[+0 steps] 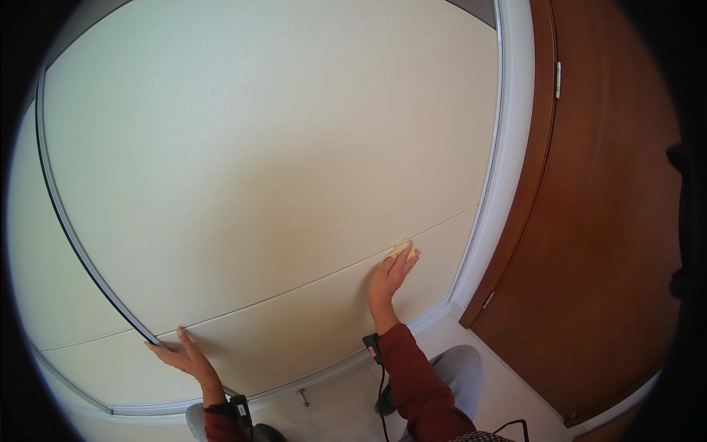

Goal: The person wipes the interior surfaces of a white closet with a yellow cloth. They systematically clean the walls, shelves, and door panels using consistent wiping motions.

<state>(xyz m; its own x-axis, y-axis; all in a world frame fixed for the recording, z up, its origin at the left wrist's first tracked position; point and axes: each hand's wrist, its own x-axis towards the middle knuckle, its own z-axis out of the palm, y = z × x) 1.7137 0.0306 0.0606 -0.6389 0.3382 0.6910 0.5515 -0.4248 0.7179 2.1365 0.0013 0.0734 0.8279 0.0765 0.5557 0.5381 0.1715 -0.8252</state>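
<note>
A large cream sliding door panel (309,166) with a thin horizontal groove fills the view before me. My right hand (391,273) presses a yellow cloth (399,250) flat against the panel, at the groove on its right side. Lower left, my left hand (190,356) rests with spread fingers on the panel and its metal edge strip (94,271), holding nothing. Each wrist wears a strap with a small black device; a cable runs from the right one.
A brown wooden door (607,221) with metal hinges stands at the right, beside a white frame (511,138). A small metal doorstop (302,397) is on the light tiled floor (331,411) between my feet. Another cream panel (61,265) lies at the left.
</note>
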